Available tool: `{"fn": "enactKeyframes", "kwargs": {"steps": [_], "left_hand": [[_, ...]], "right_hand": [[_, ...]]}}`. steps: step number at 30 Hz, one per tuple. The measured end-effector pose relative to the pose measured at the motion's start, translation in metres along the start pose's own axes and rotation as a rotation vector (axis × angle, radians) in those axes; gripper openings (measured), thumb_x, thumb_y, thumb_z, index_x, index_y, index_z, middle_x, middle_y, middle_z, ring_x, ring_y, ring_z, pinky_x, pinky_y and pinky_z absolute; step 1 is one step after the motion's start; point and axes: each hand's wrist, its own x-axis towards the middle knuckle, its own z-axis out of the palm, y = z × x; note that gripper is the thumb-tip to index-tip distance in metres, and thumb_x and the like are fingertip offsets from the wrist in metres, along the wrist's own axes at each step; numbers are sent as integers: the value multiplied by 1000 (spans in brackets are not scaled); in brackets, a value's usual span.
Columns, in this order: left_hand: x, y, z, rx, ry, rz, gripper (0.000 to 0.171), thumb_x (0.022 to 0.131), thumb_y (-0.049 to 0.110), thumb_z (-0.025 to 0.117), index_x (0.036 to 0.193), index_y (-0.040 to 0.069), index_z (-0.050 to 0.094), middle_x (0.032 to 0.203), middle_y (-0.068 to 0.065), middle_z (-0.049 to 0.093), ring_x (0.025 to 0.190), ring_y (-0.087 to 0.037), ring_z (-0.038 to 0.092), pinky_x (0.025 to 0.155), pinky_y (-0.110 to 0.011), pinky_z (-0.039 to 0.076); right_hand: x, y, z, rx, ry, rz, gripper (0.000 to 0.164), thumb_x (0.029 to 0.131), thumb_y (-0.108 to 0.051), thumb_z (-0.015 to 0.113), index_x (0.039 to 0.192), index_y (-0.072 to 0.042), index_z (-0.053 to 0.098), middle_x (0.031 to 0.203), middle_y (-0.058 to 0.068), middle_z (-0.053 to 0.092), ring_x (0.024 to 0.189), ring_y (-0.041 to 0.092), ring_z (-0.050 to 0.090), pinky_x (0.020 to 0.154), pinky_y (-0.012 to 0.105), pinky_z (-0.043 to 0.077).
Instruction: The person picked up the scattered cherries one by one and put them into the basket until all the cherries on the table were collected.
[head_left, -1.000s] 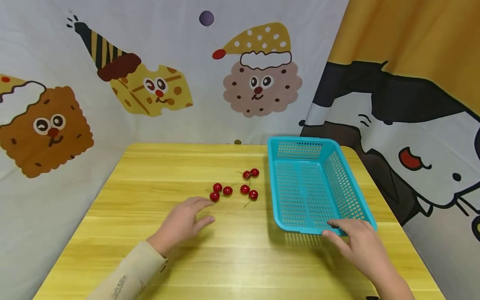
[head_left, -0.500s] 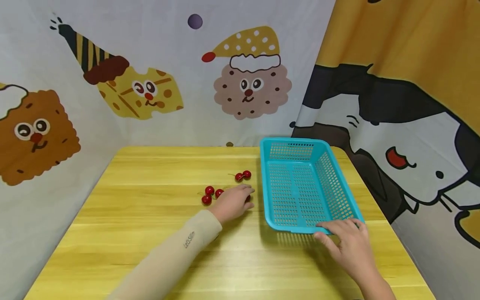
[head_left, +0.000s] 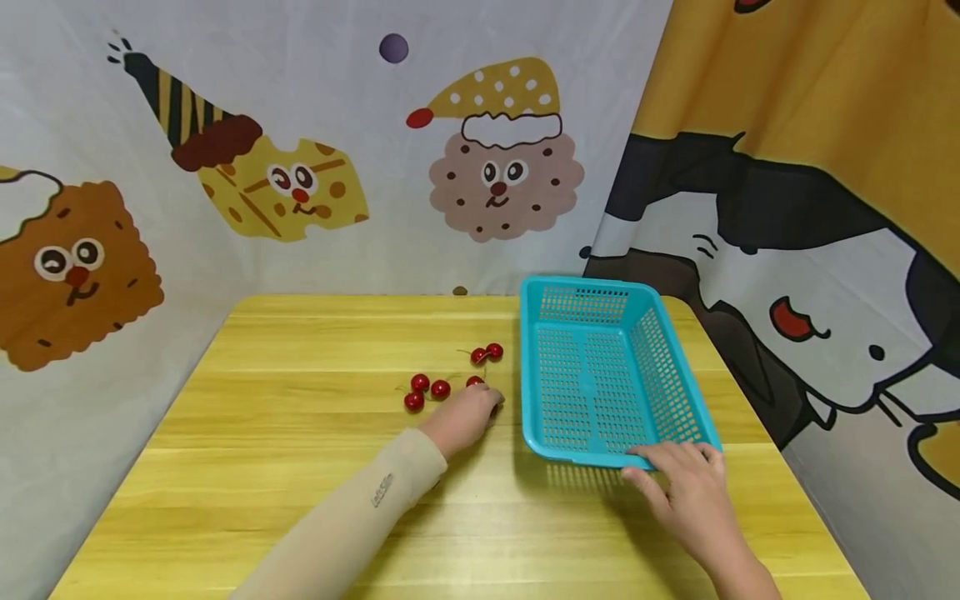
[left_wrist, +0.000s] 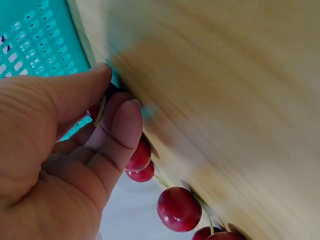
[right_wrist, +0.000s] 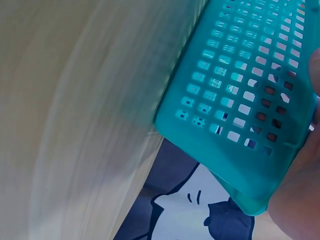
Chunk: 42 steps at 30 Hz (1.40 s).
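Since a second ago the left hand has moved rightward across the cherries, into the centre of the head view.
Its grip is narrow, thumb and forefinger pinching one cherry, mostly hidden, with a pale stem beside it; the others lie near it on the tabletop, around the frame's centre: round, glossy, deep red, bright with highlights, some with thin green stems. The right hand, lower right, holds the near rim of the turquoise perforated basket, right of centre.
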Motion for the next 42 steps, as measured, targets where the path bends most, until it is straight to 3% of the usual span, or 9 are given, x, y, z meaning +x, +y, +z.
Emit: {"fn": "enactKeyframes", "kwargs": {"steps": [4, 8, 13, 17, 20, 24, 30, 35, 42], "left_hand": [[-10, 0, -1, -36, 2, -20, 17, 92, 6, 68, 109, 5, 69, 95, -3, 67, 89, -15, 60, 81, -30, 56], [-26, 2, -12, -104, 52, -77, 29, 94, 11, 68, 122, 5, 65, 110, -6, 66, 100, -18, 59, 88, -36, 54], [-42, 10, -39, -189, 258, -127, 38, 95, 19, 69, 131, 10, 61, 127, -5, 61, 114, -17, 54, 95, -38, 51], [-44, 22, -59, -259, 459, -57, 42, 92, 19, 72, 132, 10, 61, 125, -2, 62, 99, -10, 58, 81, -31, 57], [-42, 36, -69, -290, 523, 39, 41, 91, 18, 73, 130, 9, 62, 121, 0, 62, 84, -7, 55, 69, -27, 56], [-33, 55, -70, -256, 483, 174, 40, 92, 21, 72, 129, 9, 63, 124, 0, 62, 99, -7, 55, 83, -29, 55], [-8, 77, -58, -124, 311, 326, 38, 95, 27, 68, 129, 11, 63, 125, 1, 62, 118, -9, 48, 102, -28, 45], [11, 85, -41, -51, 169, 334, 36, 95, 29, 69, 127, 14, 65, 114, 3, 64, 103, -6, 53, 92, -23, 50], [24, 87, -25, 23, 48, 233, 34, 95, 34, 67, 126, 19, 66, 115, 7, 65, 97, -6, 55, 83, -25, 54]], "right_hand": [[0, -3, 3, -1, 0, 10, 31, 73, -30, 83, 98, -16, 74, 89, 0, 70, 83, 22, 55, 82, 56, 30], [0, -8, 5, 4, -1, 20, 29, 75, -31, 82, 98, -16, 74, 89, -1, 69, 86, 23, 55, 82, 56, 30], [1, -12, 3, 9, 4, 26, 26, 76, -31, 81, 97, -16, 75, 89, -1, 70, 86, 22, 55, 82, 56, 29], [1, -15, 2, 8, -2, 35, 26, 77, -31, 81, 97, -16, 75, 89, -2, 69, 86, 22, 55, 83, 56, 29], [2, -17, 2, 8, -12, 29, 26, 78, -33, 80, 97, -16, 74, 89, -2, 69, 86, 22, 55, 83, 56, 30], [3, -18, 3, 12, -7, 16, 27, 78, -34, 80, 97, -16, 74, 89, -2, 69, 86, 22, 55, 84, 56, 30], [3, -17, 7, 2, 6, 15, 27, 78, -36, 80, 97, -16, 74, 88, -2, 69, 85, 22, 55, 84, 56, 30], [3, -18, 10, -4, 8, 17, 27, 78, -36, 80, 96, -16, 75, 87, -2, 69, 84, 22, 56, 82, 55, 31], [3, -19, 9, -1, 18, 17, 28, 78, -37, 80, 96, -17, 75, 88, -2, 70, 82, 21, 56, 82, 54, 31]]}}
